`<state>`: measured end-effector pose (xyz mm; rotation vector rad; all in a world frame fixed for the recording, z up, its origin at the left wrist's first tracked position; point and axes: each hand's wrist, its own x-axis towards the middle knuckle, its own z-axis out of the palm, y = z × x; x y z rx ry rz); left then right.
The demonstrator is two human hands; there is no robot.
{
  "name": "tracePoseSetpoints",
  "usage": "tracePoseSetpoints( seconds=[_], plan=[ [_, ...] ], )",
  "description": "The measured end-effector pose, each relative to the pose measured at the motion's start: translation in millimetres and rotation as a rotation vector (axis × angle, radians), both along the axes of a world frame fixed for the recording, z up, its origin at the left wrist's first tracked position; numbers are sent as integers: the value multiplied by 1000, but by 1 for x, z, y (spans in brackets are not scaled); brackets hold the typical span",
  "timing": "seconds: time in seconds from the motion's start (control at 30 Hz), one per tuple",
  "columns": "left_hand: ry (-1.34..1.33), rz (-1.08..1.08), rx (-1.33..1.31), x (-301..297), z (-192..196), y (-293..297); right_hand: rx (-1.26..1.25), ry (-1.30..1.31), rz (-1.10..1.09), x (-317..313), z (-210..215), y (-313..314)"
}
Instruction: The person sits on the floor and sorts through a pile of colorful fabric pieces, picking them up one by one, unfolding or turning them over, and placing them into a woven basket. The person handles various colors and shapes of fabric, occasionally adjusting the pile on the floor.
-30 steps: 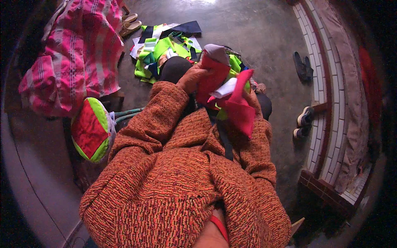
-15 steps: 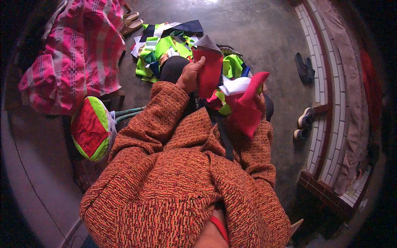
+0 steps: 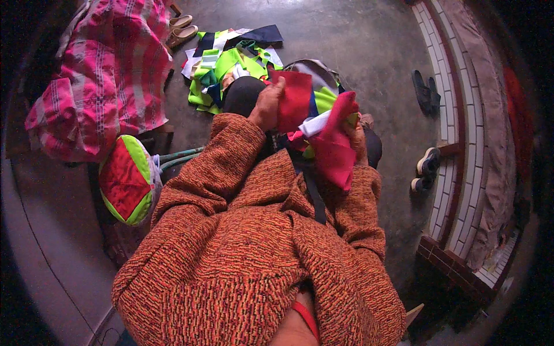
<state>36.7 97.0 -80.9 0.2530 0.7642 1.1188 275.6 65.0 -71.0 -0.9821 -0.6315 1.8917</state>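
Between thumb and fingers, my left hand (image 3: 268, 106) pinches the edge of a flat red fabric piece (image 3: 295, 101) above my lap. To its right, my right hand (image 3: 359, 141) is closed on a crumpled pink-red fabric piece (image 3: 334, 153), whose cloth covers part of the fingers. A white strip of cloth (image 3: 315, 123) lies against the pink-red piece, on the side toward my left hand. Some yellow-green cloth (image 3: 326, 99) shows behind the pieces. More small scraps show under my hands, partly hidden.
Beyond my knees, a heap of yellow-green, white and dark scraps (image 3: 234, 60) lies on the floor. A pink checked cloth (image 3: 115, 75) hangs at left, near a round red and yellow-green cushion-like thing (image 3: 128, 179). Shoes (image 3: 427, 161) and sandals (image 3: 425, 93) sit by the tiled step (image 3: 445, 115).
The grey part above the red piece has dropped away behind it, leaving its red face flat. My right hand and the pink-red cloth have shifted slightly left and up.
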Motion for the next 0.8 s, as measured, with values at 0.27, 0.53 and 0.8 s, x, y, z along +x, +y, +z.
tracePoseSetpoints(
  seconds=[0.27,0.53,0.8],
  plan=[
    [74,93,87,-5,-3,1,19,63,-66,16,-1,-8],
    [150,117,83,-11,-26,7,49,76,-119,12,-4,-5],
    [322,173,3,-9,-29,10,125,67,-225,9,-6,1]
  ],
)
